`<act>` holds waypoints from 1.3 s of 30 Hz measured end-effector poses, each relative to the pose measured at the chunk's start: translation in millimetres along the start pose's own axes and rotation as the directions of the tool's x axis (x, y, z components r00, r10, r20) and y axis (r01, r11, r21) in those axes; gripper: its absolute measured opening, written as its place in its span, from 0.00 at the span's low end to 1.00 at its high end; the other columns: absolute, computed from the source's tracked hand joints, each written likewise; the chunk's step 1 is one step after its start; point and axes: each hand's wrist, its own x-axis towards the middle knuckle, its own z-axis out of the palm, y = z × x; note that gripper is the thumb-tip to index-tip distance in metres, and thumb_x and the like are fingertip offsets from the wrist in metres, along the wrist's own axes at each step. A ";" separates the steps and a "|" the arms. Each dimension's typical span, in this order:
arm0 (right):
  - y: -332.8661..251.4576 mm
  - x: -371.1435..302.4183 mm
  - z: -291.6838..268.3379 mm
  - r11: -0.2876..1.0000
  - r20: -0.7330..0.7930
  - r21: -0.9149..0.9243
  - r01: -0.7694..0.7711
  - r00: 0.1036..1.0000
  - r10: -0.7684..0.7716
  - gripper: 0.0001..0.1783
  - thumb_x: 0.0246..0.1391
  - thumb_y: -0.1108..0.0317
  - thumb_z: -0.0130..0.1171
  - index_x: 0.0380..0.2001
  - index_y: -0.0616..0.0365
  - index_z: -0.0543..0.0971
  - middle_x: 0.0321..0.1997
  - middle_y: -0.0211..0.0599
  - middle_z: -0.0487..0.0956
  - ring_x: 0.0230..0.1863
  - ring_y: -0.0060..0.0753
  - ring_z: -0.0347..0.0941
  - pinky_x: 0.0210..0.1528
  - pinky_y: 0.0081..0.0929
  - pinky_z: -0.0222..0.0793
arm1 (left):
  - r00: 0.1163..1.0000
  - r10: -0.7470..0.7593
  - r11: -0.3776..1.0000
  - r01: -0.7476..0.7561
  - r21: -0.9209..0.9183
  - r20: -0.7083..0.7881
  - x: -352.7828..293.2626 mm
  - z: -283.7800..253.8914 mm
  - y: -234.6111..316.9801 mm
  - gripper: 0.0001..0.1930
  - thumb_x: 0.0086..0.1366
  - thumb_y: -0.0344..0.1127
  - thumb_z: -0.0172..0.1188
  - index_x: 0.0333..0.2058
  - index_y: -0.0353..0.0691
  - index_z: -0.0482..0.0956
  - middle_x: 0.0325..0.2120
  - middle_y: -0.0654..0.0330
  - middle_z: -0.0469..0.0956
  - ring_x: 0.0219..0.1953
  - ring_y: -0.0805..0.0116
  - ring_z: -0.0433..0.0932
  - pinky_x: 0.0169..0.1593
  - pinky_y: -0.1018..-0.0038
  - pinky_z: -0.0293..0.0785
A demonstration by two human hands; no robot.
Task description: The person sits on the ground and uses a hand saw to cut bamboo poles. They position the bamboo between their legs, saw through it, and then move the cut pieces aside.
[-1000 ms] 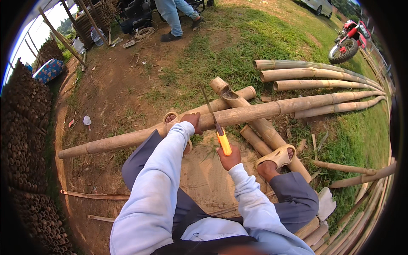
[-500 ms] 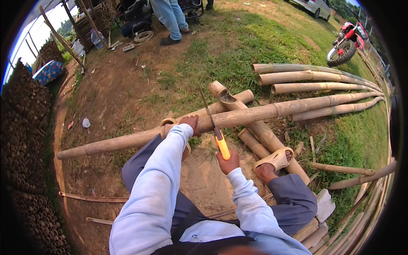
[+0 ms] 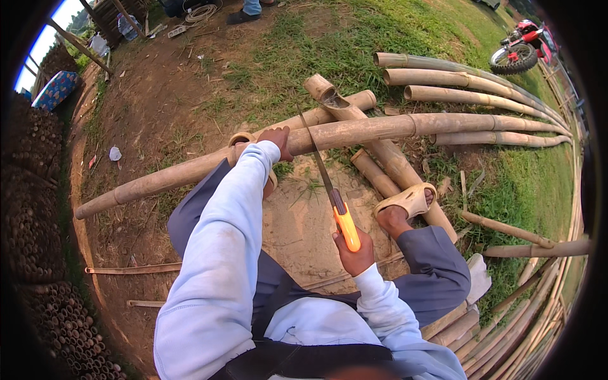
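Note:
A long bamboo pole (image 3: 373,130) lies crosswise before me, resting over a thicker notched bamboo piece (image 3: 396,161). My left hand (image 3: 277,140) grips the pole from above, left of the saw. In my right hand (image 3: 356,252) is the orange handle of a handsaw (image 3: 324,174). Its dark blade crosses the pole just right of my left hand, with the tip beyond the far side. My sandalled right foot (image 3: 405,209) stands on the notched piece; the other sandal (image 3: 242,138) shows partly behind the pole and my left arm.
Several bamboo poles (image 3: 456,79) lie on the grass at the right. Stacks of cut bamboo (image 3: 63,329) line the left edge. More long poles (image 3: 519,323) lie at the lower right. A red motorbike (image 3: 522,47) and another person's shoe (image 3: 244,17) appear at the back.
The saw has been drawn back toward me, so more of its blade shows on the near side of the pole. My left hand keeps its hold. The view has tilted downward.

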 end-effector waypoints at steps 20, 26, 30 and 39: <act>-21.7 -52.0 -16.4 0.996 0.030 -0.063 -0.059 0.998 0.061 0.16 0.57 0.75 0.63 0.49 0.67 0.79 0.27 0.42 0.79 0.29 0.29 0.77 0.37 0.28 0.72 | 1.000 0.000 1.000 0.000 0.014 -0.011 -0.8 -0.9 1.4 0.37 0.43 0.53 0.75 0.48 0.36 0.72 0.43 0.44 0.81 0.47 0.45 0.81 0.51 0.58 0.78; 7.9 121.1 46.9 0.995 0.040 -0.095 0.036 0.999 -0.032 0.11 0.57 0.68 0.64 0.28 0.66 0.76 0.20 0.37 0.73 0.23 0.30 0.69 0.30 0.31 0.67 | 1.000 0.017 0.999 -0.017 0.037 -0.004 -0.2 -4.3 0.1 0.40 0.43 0.55 0.75 0.50 0.36 0.72 0.45 0.44 0.81 0.47 0.45 0.81 0.52 0.59 0.78; 27.8 115.9 45.4 0.998 0.032 -0.024 0.064 0.997 -0.063 0.12 0.55 0.66 0.65 0.29 0.65 0.77 0.20 0.45 0.74 0.24 0.40 0.73 0.32 0.38 0.69 | 1.000 0.014 1.000 -0.014 -0.005 -0.004 -5.1 -5.8 1.5 0.41 0.42 0.53 0.75 0.51 0.36 0.71 0.41 0.43 0.82 0.45 0.43 0.81 0.50 0.56 0.78; -28.5 9.7 0.9 0.999 0.012 -0.037 -0.032 0.999 0.032 0.11 0.57 0.74 0.63 0.43 0.66 0.80 0.23 0.40 0.77 0.26 0.29 0.74 0.33 0.29 0.71 | 0.999 -0.024 0.999 0.022 0.043 0.042 -1.9 -5.6 5.1 0.37 0.45 0.54 0.75 0.47 0.36 0.72 0.44 0.44 0.81 0.48 0.45 0.80 0.53 0.59 0.78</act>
